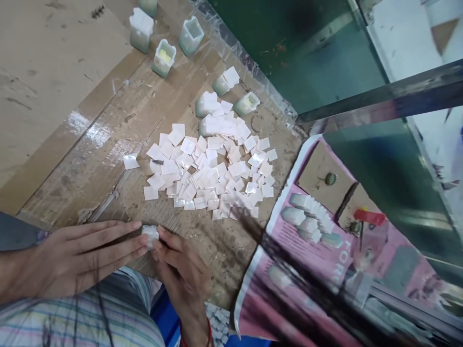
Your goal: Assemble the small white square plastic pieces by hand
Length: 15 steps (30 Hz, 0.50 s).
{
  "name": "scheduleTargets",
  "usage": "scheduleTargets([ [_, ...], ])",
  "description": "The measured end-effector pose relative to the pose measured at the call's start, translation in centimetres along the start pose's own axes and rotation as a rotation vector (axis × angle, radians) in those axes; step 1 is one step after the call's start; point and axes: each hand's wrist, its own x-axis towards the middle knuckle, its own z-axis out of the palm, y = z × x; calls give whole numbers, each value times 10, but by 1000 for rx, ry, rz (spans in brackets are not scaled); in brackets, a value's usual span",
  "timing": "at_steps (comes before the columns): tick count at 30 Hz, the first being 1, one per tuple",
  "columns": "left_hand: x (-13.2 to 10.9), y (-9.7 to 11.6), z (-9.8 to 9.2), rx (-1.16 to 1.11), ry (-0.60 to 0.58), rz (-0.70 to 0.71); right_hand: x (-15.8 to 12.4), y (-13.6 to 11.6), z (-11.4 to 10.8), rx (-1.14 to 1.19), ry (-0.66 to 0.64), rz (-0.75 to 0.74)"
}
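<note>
At the near edge of the table, a small white plastic box [150, 234] is between my two hands. My left hand [83, 258] reaches in from the left with long, straight fingers, their tips pressed on the box's side; its thumb is hidden. The thumb and bent fingers of my right hand [184, 270] pinch the box from the other side. Beyond them spreads a loose heap of thin white square plastic pieces [206, 173]. One single square piece [130, 161] lies apart to the left of the heap.
Several pale green boxes stand at the back, including an open one [191, 36] and one with yellow contents [164, 58]. More boxes [307, 214] sit on a pink printed sheet [260, 308] at right, near a red strip [369, 217]. Dark hair strands [289, 260] cross the view.
</note>
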Motion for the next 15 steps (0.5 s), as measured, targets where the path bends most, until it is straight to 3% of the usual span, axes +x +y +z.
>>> scheduleTargets([
  [5,10,1,-3,165,-53,132,-1,2,1,-21,-14,-60],
  [12,11,-9,1,93,-37,121,11,2,1,180,35,64],
  [15,10,-12,7,66,43,130,14,2,0,330,8,187],
])
